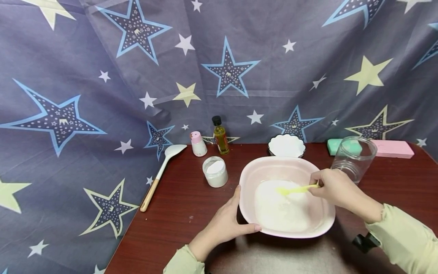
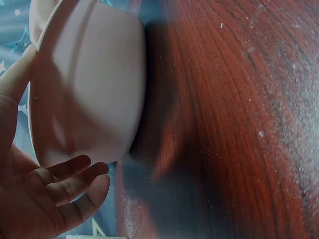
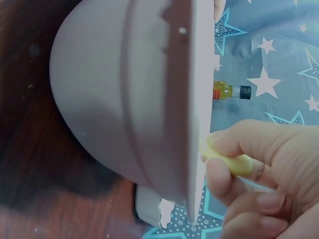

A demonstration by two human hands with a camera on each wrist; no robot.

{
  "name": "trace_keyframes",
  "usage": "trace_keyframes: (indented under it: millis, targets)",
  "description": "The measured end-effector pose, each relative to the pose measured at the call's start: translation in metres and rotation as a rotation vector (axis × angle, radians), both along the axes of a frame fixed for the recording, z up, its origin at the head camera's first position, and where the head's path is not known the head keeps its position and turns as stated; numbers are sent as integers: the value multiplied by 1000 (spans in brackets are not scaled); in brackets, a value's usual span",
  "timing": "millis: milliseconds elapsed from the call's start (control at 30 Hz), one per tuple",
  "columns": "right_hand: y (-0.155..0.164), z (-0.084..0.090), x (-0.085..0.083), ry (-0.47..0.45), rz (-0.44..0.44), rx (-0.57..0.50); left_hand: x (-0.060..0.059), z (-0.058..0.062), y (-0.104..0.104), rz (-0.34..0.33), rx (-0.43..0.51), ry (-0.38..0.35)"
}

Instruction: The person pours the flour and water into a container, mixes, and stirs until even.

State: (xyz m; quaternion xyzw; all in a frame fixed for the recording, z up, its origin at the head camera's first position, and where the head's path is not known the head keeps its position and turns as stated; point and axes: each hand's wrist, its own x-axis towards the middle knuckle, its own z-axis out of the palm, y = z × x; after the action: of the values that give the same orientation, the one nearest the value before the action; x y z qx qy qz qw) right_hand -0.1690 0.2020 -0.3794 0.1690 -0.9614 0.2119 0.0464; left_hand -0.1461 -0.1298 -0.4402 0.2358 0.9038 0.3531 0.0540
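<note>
Pink bowl (image 1: 285,167) sits on the dark wooden table (image 1: 178,205), holding a white mass (image 1: 280,209). From the head camera, the left hand (image 1: 226,222) steadies its near-left rim with thumb and fingers around the edge, and the right hand (image 1: 337,188) pinches a yellow spatula (image 1: 295,189), its tip in the white mass. The left wrist view shows loosely curled fingers (image 2: 65,186) under the bowl's wall. In the right wrist view, fingertips (image 3: 239,149) clamp what is probably the spatula's handle beside the rim.
</note>
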Motion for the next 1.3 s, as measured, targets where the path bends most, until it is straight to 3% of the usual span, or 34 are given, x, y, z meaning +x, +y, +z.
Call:
trace_keyframes:
  millis: [600,1000,1100,1300]
  targets:
    - [23,17,7,-85,67,60,-1,-2,-1,-2,11,4]
    - [27,19,13,-332,209,-76,-1,-1,0,-7,9,8]
    - [24,14,13,-308,245,-81,-1,-1,0,-9,9,10]
    - [8,3,11,-167,277,-77,0,-1,1,-11,21,18]
